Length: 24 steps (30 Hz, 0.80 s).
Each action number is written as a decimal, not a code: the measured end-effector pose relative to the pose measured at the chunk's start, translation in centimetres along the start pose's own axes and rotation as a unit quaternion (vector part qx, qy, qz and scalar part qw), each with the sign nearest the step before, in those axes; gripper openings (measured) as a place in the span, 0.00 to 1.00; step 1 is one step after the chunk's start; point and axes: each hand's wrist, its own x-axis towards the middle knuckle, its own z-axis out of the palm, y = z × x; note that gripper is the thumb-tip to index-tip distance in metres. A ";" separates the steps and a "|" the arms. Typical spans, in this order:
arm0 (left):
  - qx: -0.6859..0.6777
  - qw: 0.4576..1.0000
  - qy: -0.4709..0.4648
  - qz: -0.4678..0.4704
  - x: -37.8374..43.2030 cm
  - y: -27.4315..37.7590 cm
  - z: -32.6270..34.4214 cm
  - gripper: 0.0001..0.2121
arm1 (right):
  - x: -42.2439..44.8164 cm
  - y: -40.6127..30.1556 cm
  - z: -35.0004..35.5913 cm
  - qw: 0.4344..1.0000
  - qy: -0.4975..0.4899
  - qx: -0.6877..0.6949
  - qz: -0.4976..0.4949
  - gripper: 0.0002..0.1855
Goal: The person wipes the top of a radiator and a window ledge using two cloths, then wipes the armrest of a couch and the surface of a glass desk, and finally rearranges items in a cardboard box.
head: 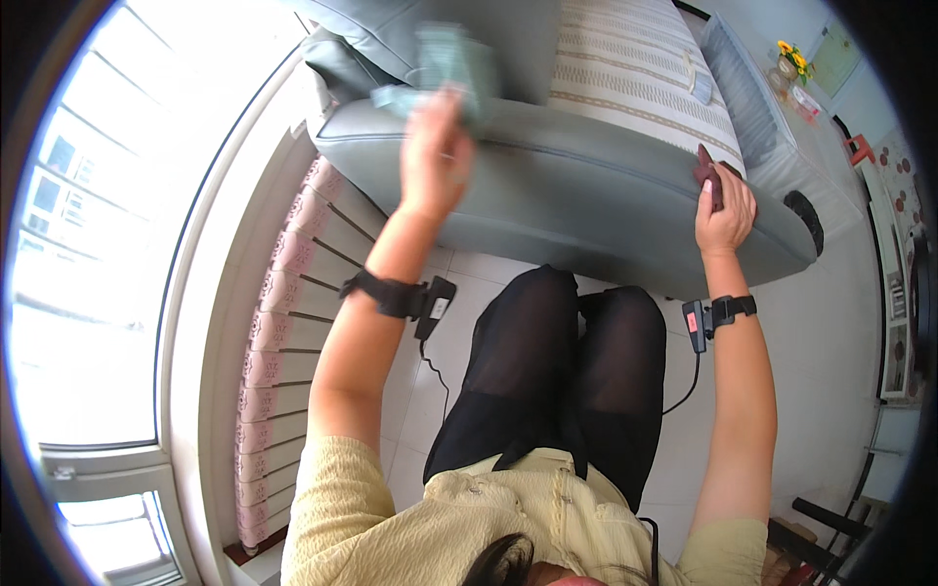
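Observation:
My left hand, blurred by motion, grips a pale green cloth above the left end of a grey leather sofa arm. Part of the cloth hangs out to the left, near the sofa's cushions. Toward the other end of that arm, my right hand holds a dark maroon piece of cloth, bunched with a pointed tip upward. My fingers there lie against the sofa's top edge.
A striped woven cover lies over the seat, with a small brush on it. Left of me runs a radiator with a pink patterned cover below a bright window. A table with a translucent cover bears sunflowers.

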 end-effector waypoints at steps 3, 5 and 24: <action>0.065 0.973 -0.156 0.157 0.8 1.9 3.2 0.16 | 0.1 -0.3 -0.1 1.000 -0.013 -0.001 -0.004 0.16; 0.075 0.974 -0.174 0.124 0.9 2.5 3.4 0.16 | 0.0 -0.2 0.1 1.000 -0.002 0.005 0.002 0.16; 0.268 0.942 -0.202 -0.018 3.1 1.6 7.1 0.20 | 0.3 -0.2 -0.5 0.999 -0.005 0.034 0.020 0.16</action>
